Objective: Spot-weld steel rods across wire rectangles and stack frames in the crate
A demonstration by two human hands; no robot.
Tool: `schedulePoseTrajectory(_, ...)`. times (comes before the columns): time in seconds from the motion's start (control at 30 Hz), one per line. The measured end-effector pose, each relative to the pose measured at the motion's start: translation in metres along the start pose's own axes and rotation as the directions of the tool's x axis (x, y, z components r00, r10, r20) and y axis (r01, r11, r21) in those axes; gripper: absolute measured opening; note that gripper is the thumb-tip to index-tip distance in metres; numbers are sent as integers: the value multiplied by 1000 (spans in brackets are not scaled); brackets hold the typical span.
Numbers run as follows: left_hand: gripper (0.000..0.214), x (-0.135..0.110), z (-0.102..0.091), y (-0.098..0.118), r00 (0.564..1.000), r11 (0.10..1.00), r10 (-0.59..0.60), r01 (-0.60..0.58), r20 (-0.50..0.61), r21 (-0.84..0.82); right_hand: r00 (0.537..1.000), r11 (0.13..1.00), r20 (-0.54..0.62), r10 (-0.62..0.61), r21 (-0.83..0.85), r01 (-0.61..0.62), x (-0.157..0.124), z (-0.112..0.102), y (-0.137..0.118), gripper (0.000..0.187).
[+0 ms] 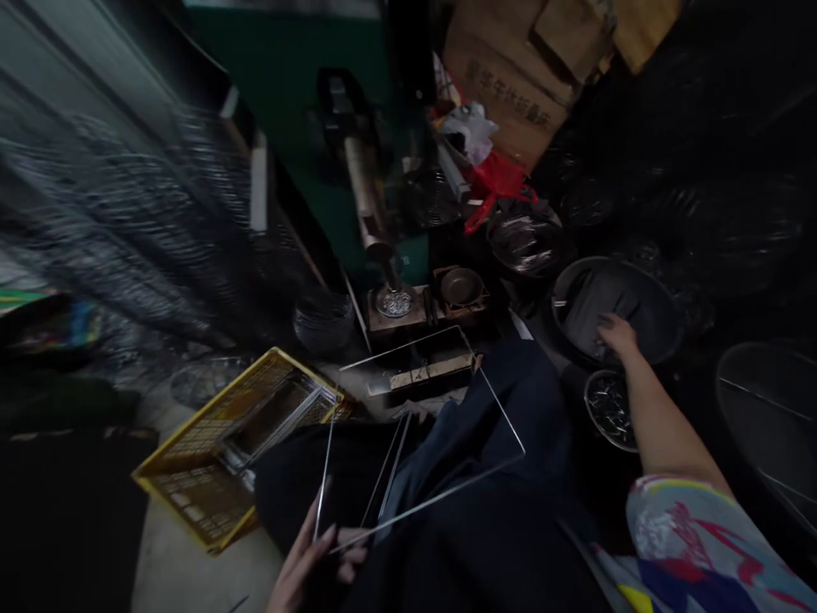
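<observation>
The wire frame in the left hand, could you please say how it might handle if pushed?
The wire frame is probably light: thin wire around an open middle. It seems fairly stiff, as its sides run straight beyond the left hand.

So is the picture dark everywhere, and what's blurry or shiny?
In the head view, it's dim nearly everywhere, darkest down the right side; the yellow crate stands out more; the wire frame shows bright glints; the plastic-looking wrap at left has smeared, streaky shine; the right hand looks soft, its fingertips hard to make out.
</observation>
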State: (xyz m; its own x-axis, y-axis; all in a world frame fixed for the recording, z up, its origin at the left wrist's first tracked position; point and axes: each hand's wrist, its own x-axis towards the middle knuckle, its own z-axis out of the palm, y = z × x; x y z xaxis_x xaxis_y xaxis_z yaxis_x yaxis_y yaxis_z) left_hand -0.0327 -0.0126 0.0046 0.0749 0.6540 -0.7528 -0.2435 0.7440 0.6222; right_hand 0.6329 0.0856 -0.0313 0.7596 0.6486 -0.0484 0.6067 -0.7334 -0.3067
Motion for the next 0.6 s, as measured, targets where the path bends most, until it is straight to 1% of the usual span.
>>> schedulePoseTrajectory(0.07,110,3,1,-1,1000,993,-4,7,27,-119,999,990,41,13,140,-18,-15,-8,-12,48)
schedulePoseTrajectory(0.17,114,14,11,-2,999,985,40,-34,35,-169,997,944,81,-16,331,-12,-44,-20,-28,44)
schedulePoseTrajectory(0.2,114,18,15,-2,997,983,62,-53,48,-177,996,910,85,-36,415,-3,-55,-25,-34,41)
schedulePoseTrajectory(0.23,115,23,18,-2,994,980,82,-69,65,-185,994,852,92,-62,523,5,-67,-30,-40,36)
schedulePoseTrajectory(0.3,117,28,21,-2,989,976,107,-85,101,-199,985,690,108,-131,723,13,-93,-41,-55,29)
schedulePoseTrajectory(0.33,116,30,22,-3,988,975,109,-84,113,-204,980,614,106,-172,789,22,-106,-47,-63,28)
schedulePoseTrajectory(0.37,115,30,22,-4,987,974,110,-83,121,-209,971,566,104,-216,824,37,-119,-53,-71,28)
schedulePoseTrajectory(0.43,111,28,22,-5,984,973,114,-83,134,-215,940,555,121,-319,828,81,-143,-65,-89,31)
schedulePoseTrajectory(0.5,109,26,22,-6,982,974,119,-86,150,-210,888,566,169,-428,816,118,-165,-73,-107,32)
schedulePoseTrajectory(0.53,109,25,23,-6,980,975,121,-88,159,-202,853,569,197,-483,811,134,-175,-76,-115,34)
schedulePoseTrajectory(0.6,111,23,25,-4,977,979,122,-90,177,-181,768,560,242,-594,809,179,-193,-78,-130,39)
